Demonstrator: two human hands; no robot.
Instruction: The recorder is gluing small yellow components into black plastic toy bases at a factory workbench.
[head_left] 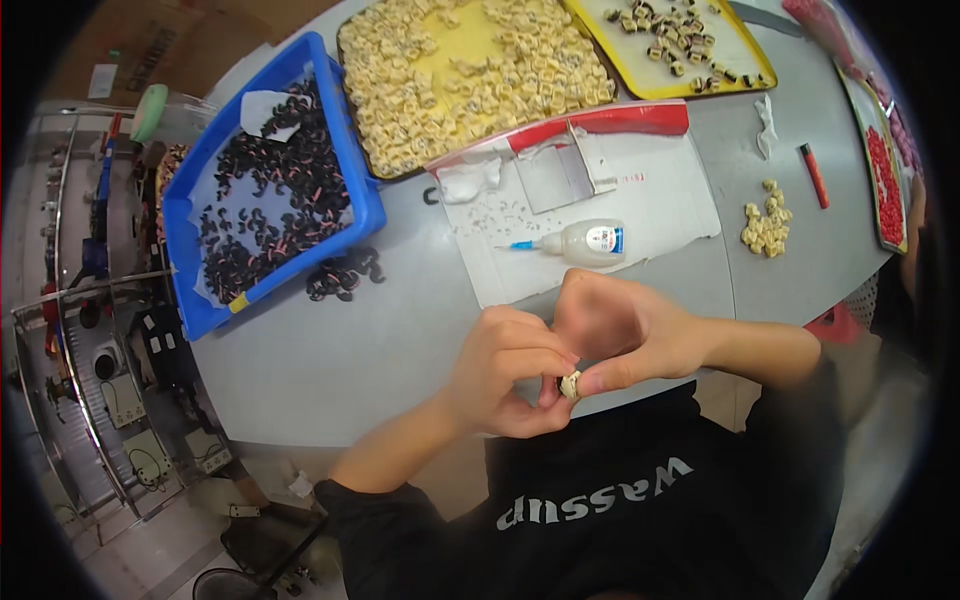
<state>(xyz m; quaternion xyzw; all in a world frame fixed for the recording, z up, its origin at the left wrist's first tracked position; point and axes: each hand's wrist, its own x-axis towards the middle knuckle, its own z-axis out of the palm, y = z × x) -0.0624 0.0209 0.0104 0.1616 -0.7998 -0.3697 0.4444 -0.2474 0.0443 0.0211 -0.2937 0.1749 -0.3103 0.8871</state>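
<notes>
Close to my body, both hands meet on a small cream plastic piece (570, 385) with a darker edge. My left hand (502, 365) pinches it from the left between thumb and fingers. From the other side my right hand (650, 335) presses it with the thumb; its fingers are curled and partly blurred. Just beyond the hands, a squeeze bottle (590, 243) with a blue tip lies on its side on a white cardboard sheet (665, 205). Tiny pale bits (495, 217) are scattered left of the bottle.
Far left stands a blue bin (375, 205) of black curved pieces, with a loose heap (345, 275) beside it. Yellow trays (455, 45) (740, 45) hold cream pieces and cream-and-dark pieces. Rightward are a cream pile (767, 225), a red marker-like stick (814, 176) and a tray of red pieces (883, 180).
</notes>
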